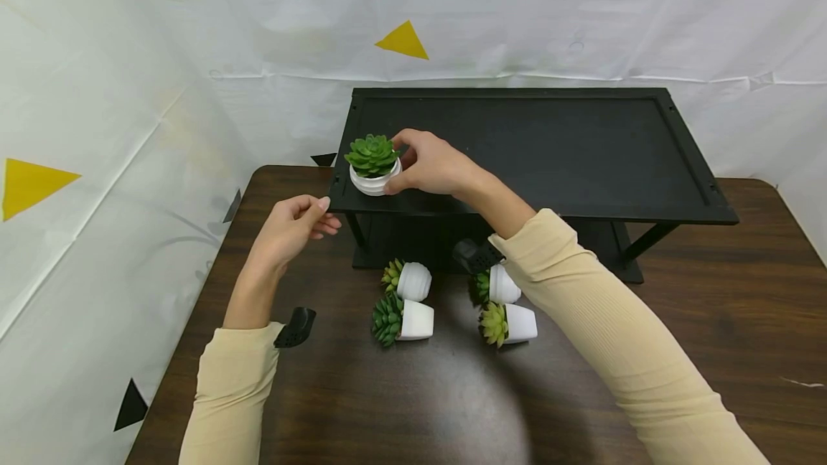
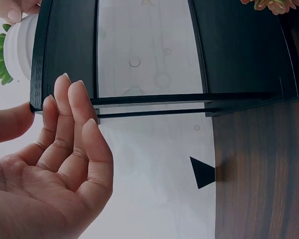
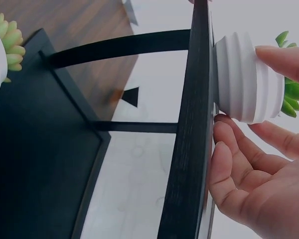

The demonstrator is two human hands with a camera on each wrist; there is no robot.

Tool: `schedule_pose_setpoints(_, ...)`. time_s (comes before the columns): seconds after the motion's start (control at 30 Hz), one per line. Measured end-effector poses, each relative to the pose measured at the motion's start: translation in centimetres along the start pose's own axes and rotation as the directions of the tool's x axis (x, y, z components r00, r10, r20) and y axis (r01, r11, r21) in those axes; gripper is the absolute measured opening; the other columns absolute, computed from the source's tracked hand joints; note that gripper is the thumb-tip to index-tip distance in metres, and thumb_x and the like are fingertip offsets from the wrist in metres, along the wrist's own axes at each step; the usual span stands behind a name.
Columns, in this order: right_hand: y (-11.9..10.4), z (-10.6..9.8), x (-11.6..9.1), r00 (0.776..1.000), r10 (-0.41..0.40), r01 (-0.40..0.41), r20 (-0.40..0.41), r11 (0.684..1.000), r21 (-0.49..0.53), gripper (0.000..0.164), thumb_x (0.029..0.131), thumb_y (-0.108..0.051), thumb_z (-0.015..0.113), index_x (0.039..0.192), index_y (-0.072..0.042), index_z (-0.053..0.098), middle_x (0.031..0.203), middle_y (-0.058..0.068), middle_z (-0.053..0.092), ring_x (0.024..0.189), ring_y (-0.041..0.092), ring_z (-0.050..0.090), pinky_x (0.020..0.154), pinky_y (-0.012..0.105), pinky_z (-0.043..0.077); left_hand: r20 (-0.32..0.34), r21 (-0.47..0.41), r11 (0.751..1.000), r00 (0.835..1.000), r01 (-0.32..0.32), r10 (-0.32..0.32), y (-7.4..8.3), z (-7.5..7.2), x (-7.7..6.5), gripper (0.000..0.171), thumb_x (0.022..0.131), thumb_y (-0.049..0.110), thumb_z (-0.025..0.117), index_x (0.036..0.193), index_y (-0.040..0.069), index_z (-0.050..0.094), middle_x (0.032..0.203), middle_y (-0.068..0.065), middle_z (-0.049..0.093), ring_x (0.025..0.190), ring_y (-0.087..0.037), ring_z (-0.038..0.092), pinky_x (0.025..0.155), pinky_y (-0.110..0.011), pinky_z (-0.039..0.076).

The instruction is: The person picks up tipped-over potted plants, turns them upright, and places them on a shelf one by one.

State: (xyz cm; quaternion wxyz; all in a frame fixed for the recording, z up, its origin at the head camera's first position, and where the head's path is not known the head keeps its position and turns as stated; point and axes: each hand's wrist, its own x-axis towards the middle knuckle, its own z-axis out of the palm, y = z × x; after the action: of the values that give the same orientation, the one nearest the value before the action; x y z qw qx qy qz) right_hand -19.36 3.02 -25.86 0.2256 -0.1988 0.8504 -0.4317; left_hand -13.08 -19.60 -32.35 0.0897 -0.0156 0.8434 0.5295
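Observation:
On the black shelf's top board [image 1: 530, 149], near its left front corner, stands a small potted succulent [image 1: 372, 156] with green leaves and a ribbed white pot [image 3: 236, 79]. My right hand [image 1: 436, 163] holds that pot between thumb and fingers, its base against the board. At the same corner my left hand [image 1: 287, 229] pinches the board's edge, thumb on top and fingers underneath, as the left wrist view shows. Several more potted succulents lie on their sides on the table in front, among them a dark green one [image 1: 402, 319] and a yellow-green one [image 1: 508, 323].
The shelf's lower board [image 1: 426, 235] sits below the top one, joined by slanted black legs [image 1: 649, 241]. The dark wooden table [image 1: 362, 407] extends around it. White sheeting [image 1: 291, 13] with yellow and black triangles hangs behind and to the left.

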Motion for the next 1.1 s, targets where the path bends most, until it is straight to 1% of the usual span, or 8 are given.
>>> schedule_pose_setpoints(0.1,0.1,-0.1,-0.1,1.000,-0.003,0.003,-0.001,1.000,0.004,0.064,0.079,-0.012,0.070,0.134,-0.003,0.038,0.112,0.016,0.053,0.096,0.027,0.053,0.081,0.037,0.044,0.000,-0.001,1.000,1.000,-0.004,0.004,0.0,0.0,0.0,0.034,0.099,0.026,0.042,0.101,-0.006,0.056,0.087,-0.010,0.064,0.076,-0.009,0.061,0.076,-0.034,0.047)
schedule_pose_setpoints(0.3,0.3,-0.3,-0.3,1.000,0.001,-0.001,-0.008,1.000,0.001,0.060,0.080,-0.012,0.070,0.132,-0.004,0.041,0.111,0.015,0.053,0.097,0.027,0.052,0.082,0.037,0.043,-0.001,-0.001,1.000,1.000,0.000,0.000,0.0,0.1,0.1,0.034,0.099,0.026,0.042,0.102,-0.005,0.057,0.086,-0.009,0.064,0.076,-0.010,0.061,0.075,-0.031,0.047)
schedule_pose_setpoints(0.47,0.5,-0.5,-0.6,1.000,-0.009,0.010,-0.015,1.000,0.015,0.057,0.080,-0.011,0.070,0.130,-0.004,0.043,0.106,0.014,0.055,0.094,0.026,0.052,0.081,0.036,0.043,0.005,-0.001,1.000,1.000,-0.001,0.001,0.0,0.0,0.1,0.035,0.099,0.026,0.042,0.102,-0.005,0.056,0.088,-0.011,0.064,0.077,-0.011,0.061,0.078,-0.036,0.046)
schedule_pose_setpoints(0.57,0.4,-0.6,-0.9,1.000,-0.018,0.019,-0.018,1.000,0.018,0.057,0.080,-0.011,0.070,0.130,-0.004,0.043,0.104,0.015,0.056,0.094,0.025,0.053,0.082,0.036,0.043,0.005,0.004,1.000,1.000,-0.006,0.006,0.0,0.0,0.1,0.035,0.099,0.027,0.042,0.102,-0.005,0.056,0.088,-0.011,0.064,0.077,-0.011,0.061,0.077,-0.034,0.046)
schedule_pose_setpoints(0.67,0.5,-0.7,-1.2,1.000,-0.015,0.015,-0.016,1.000,0.017,0.057,0.080,-0.011,0.070,0.130,-0.005,0.043,0.104,0.014,0.056,0.095,0.025,0.053,0.083,0.037,0.043,0.003,0.009,1.000,1.000,-0.007,0.007,0.0,0.0,0.1,0.035,0.099,0.026,0.042,0.102,-0.005,0.056,0.088,-0.011,0.064,0.077,-0.011,0.061,0.075,-0.030,0.046)
schedule_pose_setpoints(0.73,0.5,-0.8,-1.4,1.000,-0.010,0.010,-0.018,1.000,0.019,0.057,0.081,-0.012,0.069,0.130,-0.005,0.043,0.104,0.014,0.056,0.095,0.024,0.053,0.083,0.037,0.043,0.002,0.010,1.000,1.000,-0.008,0.008,0.0,0.0,0.1,0.035,0.099,0.026,0.042,0.102,-0.006,0.056,0.088,-0.012,0.064,0.077,-0.011,0.061,0.075,-0.030,0.046)
schedule_pose_setpoints(0.93,0.6,-1.2,-2.0,0.999,-0.004,0.005,-0.038,0.999,0.040,0.056,0.081,-0.011,0.069,0.130,-0.005,0.043,0.101,0.013,0.056,0.089,0.024,0.054,0.077,0.035,0.044,0.000,0.009,1.000,1.000,-0.006,0.006,0.1,0.1,0.2,0.035,0.099,0.027,0.042,0.102,-0.006,0.056,0.087,-0.011,0.064,0.076,-0.011,0.061,0.075,-0.031,0.046)
schedule_pose_setpoints(1.1,0.7,-1.5,-2.9,0.999,-0.012,0.015,-0.045,0.998,0.057,0.054,0.081,-0.011,0.069,0.128,-0.004,0.044,0.099,0.012,0.057,0.085,0.026,0.055,0.074,0.037,0.044,0.003,0.008,1.000,1.000,-0.003,0.003,0.1,0.1,0.2,0.035,0.099,0.027,0.042,0.102,-0.005,0.056,0.087,-0.010,0.064,0.077,-0.011,0.061,0.075,-0.030,0.046)
